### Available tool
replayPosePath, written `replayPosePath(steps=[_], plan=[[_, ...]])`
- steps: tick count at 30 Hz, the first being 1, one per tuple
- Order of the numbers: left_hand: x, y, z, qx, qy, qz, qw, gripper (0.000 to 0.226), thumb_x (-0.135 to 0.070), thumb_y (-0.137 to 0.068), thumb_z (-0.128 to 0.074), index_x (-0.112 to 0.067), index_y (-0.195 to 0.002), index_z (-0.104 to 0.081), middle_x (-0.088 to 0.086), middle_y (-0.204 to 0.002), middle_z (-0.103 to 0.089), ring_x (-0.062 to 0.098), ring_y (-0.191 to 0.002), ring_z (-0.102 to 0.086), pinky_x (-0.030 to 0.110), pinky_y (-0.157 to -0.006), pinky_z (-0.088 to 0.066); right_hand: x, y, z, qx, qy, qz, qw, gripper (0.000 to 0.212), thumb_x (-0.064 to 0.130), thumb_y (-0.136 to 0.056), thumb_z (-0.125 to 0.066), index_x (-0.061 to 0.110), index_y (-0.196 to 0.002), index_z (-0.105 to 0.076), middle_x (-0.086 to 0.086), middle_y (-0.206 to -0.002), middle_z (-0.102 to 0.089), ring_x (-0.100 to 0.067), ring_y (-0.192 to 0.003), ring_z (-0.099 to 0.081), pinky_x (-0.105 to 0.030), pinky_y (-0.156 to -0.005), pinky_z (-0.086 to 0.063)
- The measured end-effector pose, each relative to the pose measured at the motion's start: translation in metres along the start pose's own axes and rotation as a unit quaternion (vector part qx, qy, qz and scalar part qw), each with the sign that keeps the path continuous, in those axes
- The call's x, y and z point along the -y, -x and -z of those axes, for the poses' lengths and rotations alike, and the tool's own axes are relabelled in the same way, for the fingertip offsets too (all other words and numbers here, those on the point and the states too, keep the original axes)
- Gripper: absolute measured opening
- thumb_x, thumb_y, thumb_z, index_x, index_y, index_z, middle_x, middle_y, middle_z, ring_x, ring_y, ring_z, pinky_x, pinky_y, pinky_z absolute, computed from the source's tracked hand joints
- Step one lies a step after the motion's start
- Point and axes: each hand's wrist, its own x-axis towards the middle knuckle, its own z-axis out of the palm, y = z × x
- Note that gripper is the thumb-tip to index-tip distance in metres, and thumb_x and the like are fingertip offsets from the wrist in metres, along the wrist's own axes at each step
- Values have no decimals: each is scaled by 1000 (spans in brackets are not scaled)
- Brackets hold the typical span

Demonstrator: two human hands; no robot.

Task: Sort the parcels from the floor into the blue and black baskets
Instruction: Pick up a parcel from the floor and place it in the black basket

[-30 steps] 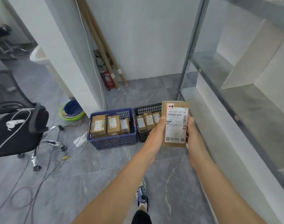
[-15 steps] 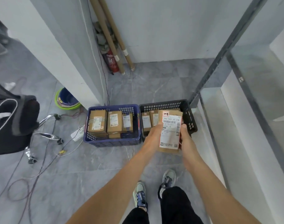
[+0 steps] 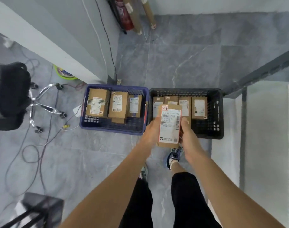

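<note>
I hold a brown cardboard parcel (image 3: pixel 169 127) with a white shipping label upright between both hands. My left hand (image 3: pixel 152 130) grips its left edge and my right hand (image 3: pixel 187 132) grips its right edge. The parcel hangs over the near left corner of the black basket (image 3: pixel 213 130), which holds several labelled parcels standing along its far side. To its left the blue basket (image 3: pixel 107 126) holds three larger parcels and a smaller one in front of them.
A black office chair (image 3: pixel 10 96) with a chrome base and loose cables lie on the floor at left. A white pillar (image 3: pixel 58 38) rises behind the blue basket. A red extinguisher (image 3: pixel 124 15) and cardboard tubes lean at the back wall. A metal-framed shelf (image 3: pixel 264 129) runs along the right.
I have walked up to the baskets and tilted my view downward. The parcel, still held in both hands, has come over the black basket's near left corner.
</note>
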Motion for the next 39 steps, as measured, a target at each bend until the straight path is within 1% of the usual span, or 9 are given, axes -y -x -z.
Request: replayPosePath(steps=[3,6,10,13,17,24,29,33,39], plan=[[1,-54,-7,-16,-14,15,1000,67,-74,-97,-35,-23,-117,-73,4,-119,-72,14,-96,-67,31,-83,-49,1,-51,2,16,18,-19,1000,52,54,-111,-27,28,-147,-56,10,-132,-69,1,-104,-67,-20,-79,-56],[6,-115,-11,-35,-34,48,998,84,-85,-79,-37,-25,-130,-66,6,-132,-66,19,-107,-69,42,-97,-54,-3,-103,-1,11,29,-33,999,42,51,-113,-27,36,-139,-57,19,-111,-67,9,-89,-65,-11,-62,-52],[-4,-178,-6,-40,-43,31,998,67,-70,-96,-36,-18,-121,-70,1,-115,-70,16,-101,-68,28,-79,-50,-14,-174,-15,-9,34,-58,998,30,46,-114,-27,41,-123,-54,22,-100,-63,10,-82,-61,-9,-57,-49],[-1,-230,-6,-51,-54,42,996,87,-86,-85,-28,-21,-128,-67,3,-124,-68,20,-110,-62,35,-97,-47,-24,-228,-26,-17,25,-71,997,37,49,-114,-26,35,-131,-57,18,-103,-65,2,-89,-61,-19,-67,-48],[14,-302,-4,-52,-103,49,992,114,-95,-64,-13,-28,-146,-56,9,-147,-58,32,-134,-53,55,-116,-36,-40,-288,-37,-32,33,-76,996,30,47,-114,-29,42,-109,-58,18,-99,-65,1,-89,-62,-18,-67,-50],[10,-354,-6,-38,-156,23,987,81,-71,-93,-25,-16,-148,-49,17,-147,-53,39,-137,-46,53,-116,-34,-59,-357,-48,-31,49,-67,996,31,52,-113,-29,44,-120,-59,19,-105,-67,-1,-95,-63,-27,-79,-50],[28,-370,-17,-37,-161,-15,986,59,-54,-104,-41,-23,-154,-37,5,-156,-27,29,-142,-35,43,-109,-32,-64,-382,-52,-2,44,-66,997,41,57,-111,-29,43,-119,-66,14,-124,-71,-5,-118,-63,-41,-115,-44],[29,-376,-22,-32,-181,-44,982,74,-63,-89,-34,-24,-152,-43,7,-159,-34,29,-148,-26,53,-118,-30,-67,-393,-57,24,18,-59,998,46,59,-111,-27,41,-119,-68,14,-123,-74,-5,-121,-64,-33,-105,-45],[29,-376,-21,-42,-151,-81,984,56,-51,-109,-21,-24,-153,-44,4,-164,-34,18,-152,-20,41,-121,-15,-74,-403,-58,7,-17,-36,999,56,64,-108,-28,32,-127,-70,8,-122,-77,-7,-116,-71,-35,-106,-50]])
